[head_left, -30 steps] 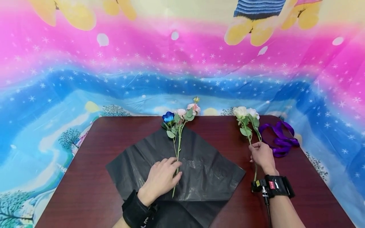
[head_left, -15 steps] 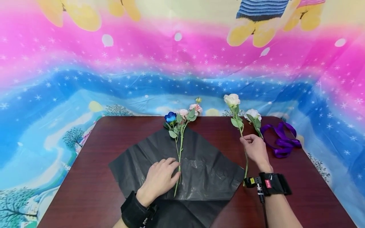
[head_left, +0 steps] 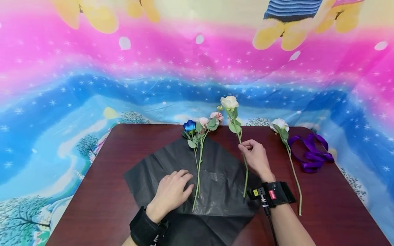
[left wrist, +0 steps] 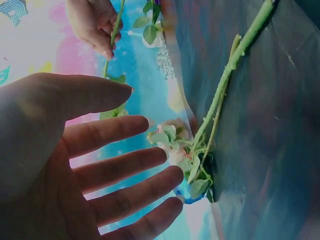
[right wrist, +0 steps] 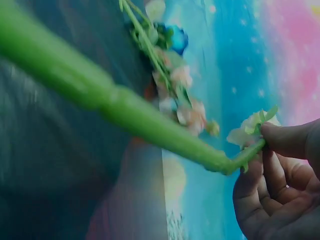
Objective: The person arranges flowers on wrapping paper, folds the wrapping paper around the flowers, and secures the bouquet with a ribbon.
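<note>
Head view shows the right hand [head_left: 256, 158] pinching a cream rose [head_left: 235, 127] by its stem [head_left: 246, 172], just below the leaves, between thumb and forefinger. The rose stands steeply, bloom up, with its lower end over the right part of the black paper [head_left: 227, 191]. The right wrist view confirms the pinch: the other fingers curl loosely and hold nothing.

The left hand [head_left: 170, 191] is over the paper, beside the stems of a blue rose [head_left: 189, 125] and some pink flowers [head_left: 217, 117], which lie there with their heads at the far corner. The left wrist view shows its fingers straight and spread, gripping nothing; whether it touches the paper I cannot tell.

A white rose [head_left: 279, 125] lies to the right on the table [head_left: 101, 191], near a purple ribbon [head_left: 317, 156].

The cream rose looks artificial, so it is probably light, with a fairly stiff stem that can bend a little at its joints. The smooth stem could roll between two fingertips; mid-stem, under the leaves, seems the best hold. Petals and leaves look soft and easily crushed, so better left alone. The paper looks thin, limp and quick to crease; an edge or corner would suit the fingers.
</note>
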The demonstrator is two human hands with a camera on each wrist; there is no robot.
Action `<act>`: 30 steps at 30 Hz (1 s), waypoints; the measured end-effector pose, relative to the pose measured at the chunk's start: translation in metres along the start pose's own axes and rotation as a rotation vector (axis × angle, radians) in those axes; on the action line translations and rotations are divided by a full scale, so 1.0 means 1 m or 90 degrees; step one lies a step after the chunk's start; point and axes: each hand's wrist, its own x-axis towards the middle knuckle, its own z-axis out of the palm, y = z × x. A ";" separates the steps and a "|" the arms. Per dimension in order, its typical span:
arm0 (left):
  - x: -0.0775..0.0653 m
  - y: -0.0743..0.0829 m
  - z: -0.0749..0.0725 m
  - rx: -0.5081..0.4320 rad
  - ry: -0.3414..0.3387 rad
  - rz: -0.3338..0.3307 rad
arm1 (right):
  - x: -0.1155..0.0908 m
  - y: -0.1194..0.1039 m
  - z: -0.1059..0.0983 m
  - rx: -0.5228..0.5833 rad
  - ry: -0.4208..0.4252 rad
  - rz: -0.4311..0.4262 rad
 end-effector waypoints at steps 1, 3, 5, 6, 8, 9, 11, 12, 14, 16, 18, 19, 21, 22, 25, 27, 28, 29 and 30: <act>-0.001 -0.001 -0.001 0.001 0.000 -0.003 | 0.001 -0.003 0.005 0.007 -0.009 -0.006; -0.003 -0.004 -0.003 0.002 -0.001 -0.010 | 0.003 -0.009 0.016 0.010 -0.021 -0.015; -0.005 -0.007 -0.005 0.002 -0.001 -0.016 | 0.004 -0.014 0.027 0.009 -0.029 -0.022; -0.006 -0.008 -0.006 0.001 -0.002 -0.019 | 0.004 -0.016 0.032 0.007 -0.033 -0.025; -0.008 -0.011 -0.007 0.001 -0.004 -0.026 | 0.005 -0.020 0.042 0.008 -0.042 -0.024; -0.009 -0.013 -0.008 0.000 -0.006 -0.030 | 0.005 -0.022 0.047 0.011 -0.044 -0.023; -0.011 -0.015 -0.010 0.003 -0.010 -0.037 | 0.006 -0.025 0.058 0.016 -0.050 -0.021; -0.012 -0.017 -0.010 0.004 -0.012 -0.041 | 0.006 -0.026 0.064 0.022 -0.052 -0.021; -0.014 -0.020 -0.012 0.007 -0.014 -0.049 | 0.007 -0.029 0.074 0.026 -0.054 -0.020; -0.016 -0.022 -0.013 0.011 -0.016 -0.055 | 0.008 -0.029 0.084 0.025 -0.057 -0.017; -0.018 -0.024 -0.013 0.012 -0.016 -0.059 | 0.008 -0.029 0.094 0.025 -0.063 -0.007; -0.019 -0.025 -0.013 0.013 -0.016 -0.061 | 0.007 -0.029 0.098 0.022 -0.066 -0.002; -0.020 -0.026 -0.014 0.013 -0.014 -0.065 | 0.007 -0.029 0.107 0.023 -0.073 0.007; -0.021 -0.027 -0.014 0.012 -0.013 -0.066 | 0.007 -0.029 0.111 0.023 -0.075 0.011; -0.023 -0.030 -0.014 0.010 -0.012 -0.070 | 0.006 -0.029 0.121 0.024 -0.075 0.015; -0.025 -0.032 -0.014 0.010 -0.009 -0.072 | 0.006 -0.029 0.127 0.038 -0.078 0.023; -0.025 -0.032 -0.014 0.010 -0.007 -0.073 | 0.006 -0.029 0.129 0.048 -0.083 0.027; -0.026 -0.033 -0.014 0.011 -0.005 -0.075 | 0.006 -0.028 0.132 0.057 -0.088 0.030; -0.027 -0.034 -0.014 0.013 -0.005 -0.077 | 0.006 -0.027 0.134 0.066 -0.094 0.035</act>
